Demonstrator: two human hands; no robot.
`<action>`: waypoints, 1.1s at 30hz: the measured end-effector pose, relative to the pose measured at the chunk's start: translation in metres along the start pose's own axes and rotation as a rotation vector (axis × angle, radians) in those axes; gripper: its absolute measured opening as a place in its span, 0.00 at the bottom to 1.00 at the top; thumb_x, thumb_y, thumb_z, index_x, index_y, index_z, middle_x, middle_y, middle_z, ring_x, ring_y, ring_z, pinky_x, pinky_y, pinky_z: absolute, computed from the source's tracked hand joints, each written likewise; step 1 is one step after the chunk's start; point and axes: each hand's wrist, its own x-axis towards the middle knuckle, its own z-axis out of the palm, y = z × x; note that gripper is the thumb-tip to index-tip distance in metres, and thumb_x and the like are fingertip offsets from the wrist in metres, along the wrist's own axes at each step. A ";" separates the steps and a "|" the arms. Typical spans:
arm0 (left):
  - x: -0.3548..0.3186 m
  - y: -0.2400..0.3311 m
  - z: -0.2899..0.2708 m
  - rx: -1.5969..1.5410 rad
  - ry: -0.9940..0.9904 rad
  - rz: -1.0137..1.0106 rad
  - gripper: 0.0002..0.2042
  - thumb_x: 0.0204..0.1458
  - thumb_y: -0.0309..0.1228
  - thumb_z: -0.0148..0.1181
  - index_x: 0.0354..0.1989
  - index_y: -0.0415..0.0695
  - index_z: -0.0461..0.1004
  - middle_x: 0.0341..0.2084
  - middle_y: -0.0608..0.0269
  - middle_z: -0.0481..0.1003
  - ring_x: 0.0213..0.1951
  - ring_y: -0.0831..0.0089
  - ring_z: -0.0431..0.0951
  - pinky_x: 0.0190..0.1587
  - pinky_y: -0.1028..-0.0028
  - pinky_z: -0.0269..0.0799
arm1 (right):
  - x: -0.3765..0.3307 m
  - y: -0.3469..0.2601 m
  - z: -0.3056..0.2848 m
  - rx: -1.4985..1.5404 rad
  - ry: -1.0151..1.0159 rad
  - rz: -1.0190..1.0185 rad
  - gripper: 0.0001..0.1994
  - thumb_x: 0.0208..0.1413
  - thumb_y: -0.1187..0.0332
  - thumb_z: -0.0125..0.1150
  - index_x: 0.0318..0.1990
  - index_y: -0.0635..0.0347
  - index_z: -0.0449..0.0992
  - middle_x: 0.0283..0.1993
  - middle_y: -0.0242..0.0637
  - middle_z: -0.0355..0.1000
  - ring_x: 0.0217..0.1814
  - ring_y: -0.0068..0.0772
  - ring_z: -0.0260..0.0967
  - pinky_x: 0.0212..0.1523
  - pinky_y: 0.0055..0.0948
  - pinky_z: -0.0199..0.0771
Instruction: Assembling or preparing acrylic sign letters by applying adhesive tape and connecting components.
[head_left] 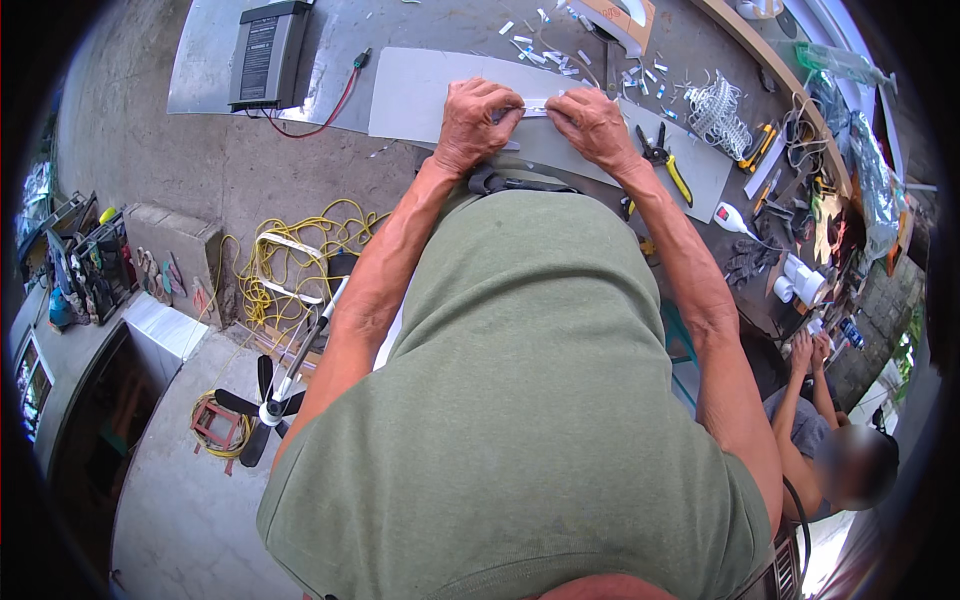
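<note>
My left hand [478,122] and my right hand [597,128] face each other over a pale grey sheet [405,100]. Both are closed in a pinch on the ends of a short, thin white strip [535,106] stretched between them. What exactly the strip is looks too small to tell. To the right of my right hand, a pair of pliers with black and yellow handles [675,175] lies on the sheet. Beyond my hands, several small white pieces [540,55] are scattered over the work surface.
A grey power supply box [270,55] stands far left, with a red and black cable [345,98] nearby. A coiled white cord [715,115] lies at right, near a white corded tool [732,218]. Yellow cord [270,275] tangles on the floor. Another person [830,440] sits lower right.
</note>
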 end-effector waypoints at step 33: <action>0.005 0.002 0.010 0.135 -0.020 0.032 0.07 0.46 0.33 0.74 0.34 0.53 0.86 0.36 0.74 0.81 0.42 0.71 0.75 0.49 0.66 0.61 | 0.001 0.002 0.010 -0.069 -0.011 -0.085 0.07 0.57 0.72 0.65 0.42 0.59 0.77 0.35 0.38 0.71 0.43 0.41 0.70 0.47 0.40 0.70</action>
